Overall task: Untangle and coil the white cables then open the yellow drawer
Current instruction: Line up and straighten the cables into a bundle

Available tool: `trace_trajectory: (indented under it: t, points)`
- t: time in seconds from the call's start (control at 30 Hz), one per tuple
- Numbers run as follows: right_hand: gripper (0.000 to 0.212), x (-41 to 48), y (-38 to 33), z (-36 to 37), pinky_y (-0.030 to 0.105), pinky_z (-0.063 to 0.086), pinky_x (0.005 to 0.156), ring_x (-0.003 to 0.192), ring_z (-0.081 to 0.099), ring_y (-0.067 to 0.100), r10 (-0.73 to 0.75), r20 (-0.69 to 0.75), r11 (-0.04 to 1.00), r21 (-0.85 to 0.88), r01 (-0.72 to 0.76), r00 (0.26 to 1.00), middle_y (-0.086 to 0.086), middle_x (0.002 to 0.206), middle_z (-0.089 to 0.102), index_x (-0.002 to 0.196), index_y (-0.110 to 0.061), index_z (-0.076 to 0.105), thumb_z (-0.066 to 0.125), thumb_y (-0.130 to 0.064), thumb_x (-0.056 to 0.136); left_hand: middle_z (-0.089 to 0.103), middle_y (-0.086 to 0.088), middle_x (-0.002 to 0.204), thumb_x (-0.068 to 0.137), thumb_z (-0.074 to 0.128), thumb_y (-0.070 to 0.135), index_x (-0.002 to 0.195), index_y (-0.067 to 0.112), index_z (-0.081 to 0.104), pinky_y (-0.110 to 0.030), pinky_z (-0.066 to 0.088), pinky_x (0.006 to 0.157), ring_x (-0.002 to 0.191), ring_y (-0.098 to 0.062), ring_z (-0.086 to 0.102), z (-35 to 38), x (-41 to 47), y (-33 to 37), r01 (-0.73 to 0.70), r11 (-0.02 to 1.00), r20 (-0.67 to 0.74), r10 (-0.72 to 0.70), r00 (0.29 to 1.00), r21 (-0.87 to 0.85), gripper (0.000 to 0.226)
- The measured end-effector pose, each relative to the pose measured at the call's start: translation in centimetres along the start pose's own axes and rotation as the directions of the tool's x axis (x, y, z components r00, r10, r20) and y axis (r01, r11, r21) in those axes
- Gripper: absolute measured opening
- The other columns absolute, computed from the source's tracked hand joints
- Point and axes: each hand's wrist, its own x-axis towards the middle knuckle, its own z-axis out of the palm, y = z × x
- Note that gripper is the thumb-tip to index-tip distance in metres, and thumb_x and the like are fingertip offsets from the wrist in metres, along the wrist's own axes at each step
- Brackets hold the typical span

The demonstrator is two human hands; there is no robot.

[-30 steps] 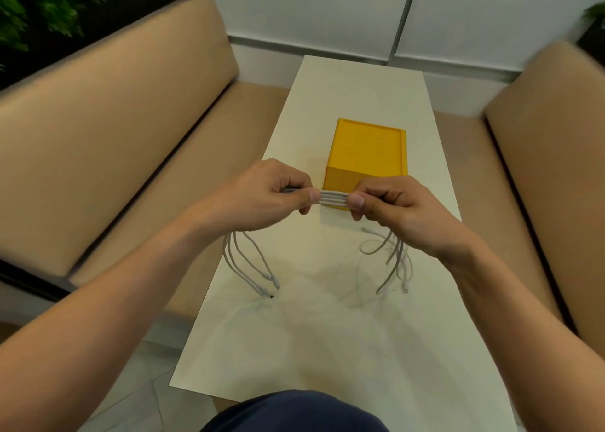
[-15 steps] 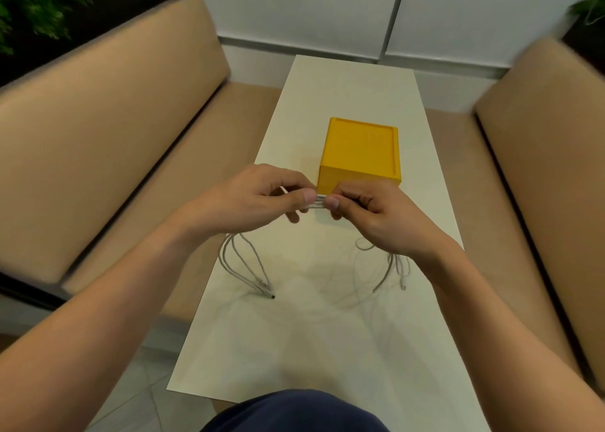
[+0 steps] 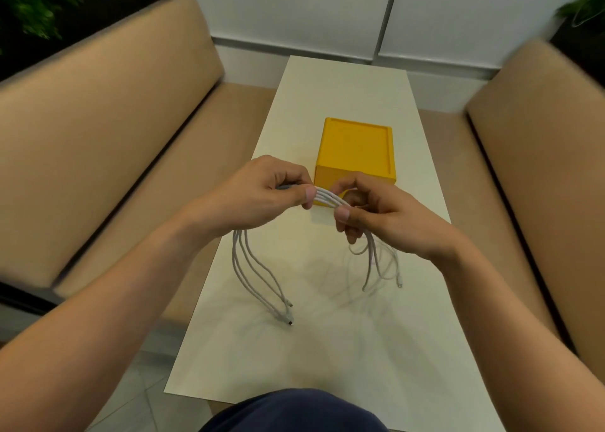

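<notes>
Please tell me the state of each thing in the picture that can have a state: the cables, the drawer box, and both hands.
white cables: held up in a flat bundle between both hands, loose ends hanging down on each side, not yet coiled.
yellow drawer: shut, standing on the table, untouched.
left hand: closed on the cables.
right hand: closed on the cables.

Held above the tabletop [image 3: 343, 349]: white cables [image 3: 328, 198], bunched side by side, pinched by left hand [image 3: 262, 199] and right hand [image 3: 379, 215]. Loose ends drooping below each hand, connector tips near the surface. Behind the hands, yellow drawer [image 3: 357, 148], shut. Tan benches [image 3: 98, 120] flanking both sides.
</notes>
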Motion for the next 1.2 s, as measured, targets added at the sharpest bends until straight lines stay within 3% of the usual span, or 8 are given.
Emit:
trace_trajectory:
  t: [0.2,0.4,0.53,0.67,0.8,0.97,1.1,1.2]
  points:
    - [0.008,-1.2,0.5,-0.3,0.041,0.058,0.080,0.089,0.076,0.020,-0.018,-0.066,1.000,-0.015,0.017,0.998,0.003,0.094,0.078,0.105,-0.013,0.064,0.058,-0.018,0.103,0.044,0.014,0.049,0.102,0.063,0.024,0.081,0.018,0.073,-0.014,0.030,0.048,0.050,-0.006,0.039,0.5,-0.3,0.3,0.027,0.998,0.037,-0.029,0.999,0.065,0.024]
    - [0.002,-1.3,-0.3,-0.3,0.046,0.062,0.079,0.077,0.077,0.019,-0.023,-0.108,0.994,-0.110,0.011,0.994,0.000,0.093,0.078,0.101,-0.015,0.064,0.062,-0.016,0.101,0.047,0.012,0.054,0.101,0.063,0.024,0.080,0.019,0.072,-0.016,0.030,0.050,0.053,-0.006,0.041,0.8,-0.4,1.0,-0.061,0.995,0.028,0.059,0.998,0.076,0.024]
    - [0.008,-1.6,-0.8,-0.9,0.041,0.060,0.084,0.085,0.076,0.017,-0.006,-0.045,0.996,-0.086,0.002,0.999,-0.001,0.098,0.076,0.101,-0.015,0.069,0.061,-0.016,0.102,0.049,0.015,0.054,0.101,0.062,0.025,0.081,0.020,0.072,-0.017,0.031,0.050,0.053,-0.007,0.042,0.3,-0.1,0.8,-0.071,0.990,0.018,0.069,0.997,0.125,0.023]
    - [0.013,-1.5,-0.6,-0.4,0.037,0.049,0.067,0.066,0.059,0.018,0.054,-0.074,0.997,0.064,-0.049,0.996,0.004,0.078,0.071,0.101,-0.017,0.067,0.055,-0.020,0.106,0.052,0.020,0.053,0.102,0.062,0.024,0.078,0.022,0.069,-0.018,0.030,0.049,0.051,-0.006,0.044,0.4,0.3,0.5,-0.067,0.982,-0.031,0.074,0.997,0.179,0.025]
    - [0.034,-1.3,-1.1,0.6,0.033,0.040,0.065,0.061,0.048,0.008,0.077,-0.107,0.967,-0.235,-0.100,0.991,-0.002,0.069,0.061,0.086,-0.024,0.066,0.046,-0.041,0.107,0.053,0.021,0.055,0.101,0.062,0.025,0.073,0.029,0.065,-0.016,0.030,0.049,0.053,-0.005,0.045,0.1,0.6,0.1,-0.047,0.979,-0.094,0.066,0.993,0.196,0.028]
    - [0.037,-1.9,-2.3,-0.4,0.038,0.039,0.063,0.070,0.050,0.026,-0.032,-0.113,0.981,-0.192,0.010,0.993,0.009,0.079,0.058,0.082,-0.022,0.066,0.048,-0.042,0.107,0.052,0.019,0.054,0.101,0.062,0.027,0.071,0.035,0.063,-0.018,0.030,0.049,0.052,-0.005,0.043,-0.2,0.6,0.0,-0.034,0.980,-0.096,0.054,0.994,0.198,0.031]
    - [0.035,-0.6,-0.2,-1.1,0.034,0.033,0.057,0.057,0.045,0.011,-0.063,-0.197,0.920,-0.391,-0.019,0.978,-0.012,0.063,0.054,0.078,-0.023,0.063,0.051,-0.038,0.106,0.046,0.013,0.052,0.102,0.060,0.032,0.080,0.027,0.071,-0.020,0.029,0.050,0.052,-0.007,0.038,-0.3,0.2,0.5,-0.045,0.987,0.061,0.036,0.997,0.155,0.025]
    - [0.034,-0.3,0.1,-0.7,0.029,0.034,0.054,0.058,0.050,0.010,-0.094,-0.212,0.890,-0.456,-0.013,0.973,-0.019,0.066,0.057,0.079,-0.024,0.064,0.051,-0.039,0.106,0.043,0.012,0.052,0.103,0.059,0.035,0.083,0.024,0.075,-0.018,0.029,0.049,0.050,-0.006,0.037,-0.5,0.0,0.2,0.029,0.993,0.130,-0.044,0.990,0.114,0.028]
